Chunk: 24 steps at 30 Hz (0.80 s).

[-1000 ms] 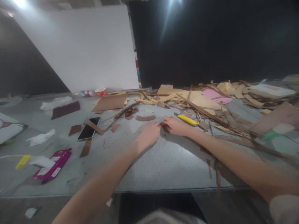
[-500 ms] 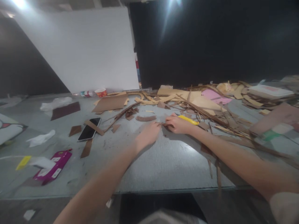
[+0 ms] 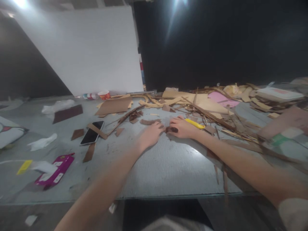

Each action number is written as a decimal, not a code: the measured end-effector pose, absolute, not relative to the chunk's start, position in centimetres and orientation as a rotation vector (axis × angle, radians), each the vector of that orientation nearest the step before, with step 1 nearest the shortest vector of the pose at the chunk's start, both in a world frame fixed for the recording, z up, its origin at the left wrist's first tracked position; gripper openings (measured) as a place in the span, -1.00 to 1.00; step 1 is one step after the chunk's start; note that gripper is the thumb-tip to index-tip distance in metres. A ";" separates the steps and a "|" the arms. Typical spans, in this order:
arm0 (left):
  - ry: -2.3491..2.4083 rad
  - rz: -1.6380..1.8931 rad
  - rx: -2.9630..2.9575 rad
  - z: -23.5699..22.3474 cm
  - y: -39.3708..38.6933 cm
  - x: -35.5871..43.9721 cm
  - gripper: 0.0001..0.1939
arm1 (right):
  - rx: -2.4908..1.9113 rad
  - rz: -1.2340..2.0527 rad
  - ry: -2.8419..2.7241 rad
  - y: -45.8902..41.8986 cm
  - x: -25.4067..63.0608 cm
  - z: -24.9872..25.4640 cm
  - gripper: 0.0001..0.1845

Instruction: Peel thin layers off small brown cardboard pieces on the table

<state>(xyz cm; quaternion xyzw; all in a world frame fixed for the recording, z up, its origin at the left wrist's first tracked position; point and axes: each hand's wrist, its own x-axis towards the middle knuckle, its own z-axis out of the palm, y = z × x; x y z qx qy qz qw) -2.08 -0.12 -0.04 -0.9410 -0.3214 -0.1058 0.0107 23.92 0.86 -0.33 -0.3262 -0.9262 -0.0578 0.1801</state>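
In the middle of the table my left hand (image 3: 152, 132) and my right hand (image 3: 181, 127) almost meet, fingertips bent down to the surface. A small dark brown strip (image 3: 168, 129) lies pinched under the right fingers, and its left end reaches my left fingertips. The fingers hide most of its shape. Just behind the left fingers is a curved brown piece (image 3: 150, 122), lying flat. A slim yellow tool handle (image 3: 195, 124) rests beside the right hand; its other end is hidden behind the knuckles.
Brown and tan offcuts (image 3: 202, 104) lie heaped along the back and right. A phone (image 3: 92, 133) with a strip across it and a magenta case-like object (image 3: 55, 170) lie left. Brown sheets (image 3: 114, 106) and a small red cup (image 3: 104, 95) stand near the white panel (image 3: 89, 51).
My left hand has shifted slightly left and its fingers have loosened a little. The right fingers have curled inward, and more of the dark brown strip shows beneath them.
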 end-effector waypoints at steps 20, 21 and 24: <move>-0.995 -0.315 -2.984 -0.1 -0.4 -1.6 -0.42 | -0.625 -0.266 -2.688 1.9 24.7 -1.0 -0.65; -1.003 -0.319 -2.989 -0.1 -0.5 -1.6 -0.42 | -0.639 -0.282 -2.689 1.8 24.7 -1.0 -0.65; -1.030 -0.343 -3.002 0.1 -0.5 -1.5 -0.42 | -0.694 -0.273 -2.647 1.6 24.4 -1.1 -0.66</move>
